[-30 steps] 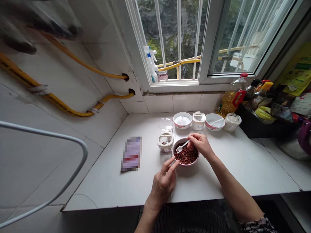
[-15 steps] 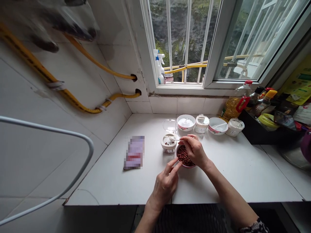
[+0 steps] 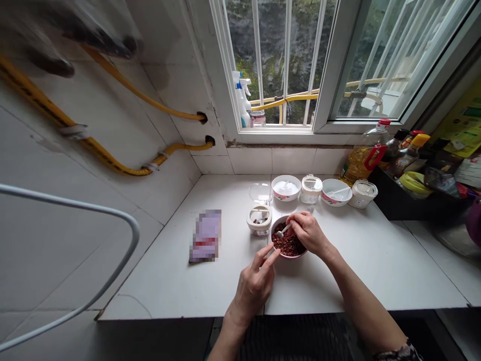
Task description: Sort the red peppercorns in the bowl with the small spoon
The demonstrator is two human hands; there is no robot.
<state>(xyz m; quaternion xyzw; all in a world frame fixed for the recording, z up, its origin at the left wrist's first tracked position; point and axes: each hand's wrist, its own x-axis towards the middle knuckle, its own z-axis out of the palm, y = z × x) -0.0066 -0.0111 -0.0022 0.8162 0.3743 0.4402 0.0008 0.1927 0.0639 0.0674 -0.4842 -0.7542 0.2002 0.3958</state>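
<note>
A small white spoon (image 3: 281, 233) is pinched in the fingers of my right hand (image 3: 308, 233), its tip down among reddish-brown grains that look like peppercorns (image 3: 286, 245). They fill much of a bowl (image 3: 291, 257) with a pinkish outside. My left hand (image 3: 254, 281) holds the bowl's near left rim between its fingertips. Just left of the bowl stands a spice jar (image 3: 259, 228), its clear lid (image 3: 260, 192) flipped up and some dark grains inside.
Behind are a bowl of white powder (image 3: 286, 199), a closed spice jar (image 3: 311, 189), a bowl with a white spoon (image 3: 335, 200) and another jar (image 3: 363, 194). A purple packet (image 3: 206, 235) lies left. An oil bottle (image 3: 361, 160) and a black condiment box (image 3: 394, 200) stand right.
My right hand has brought the spoon from over the open jar down and right into the peppercorn bowl. The left hand keeps its hold on the rim; the view has shifted slightly.
</note>
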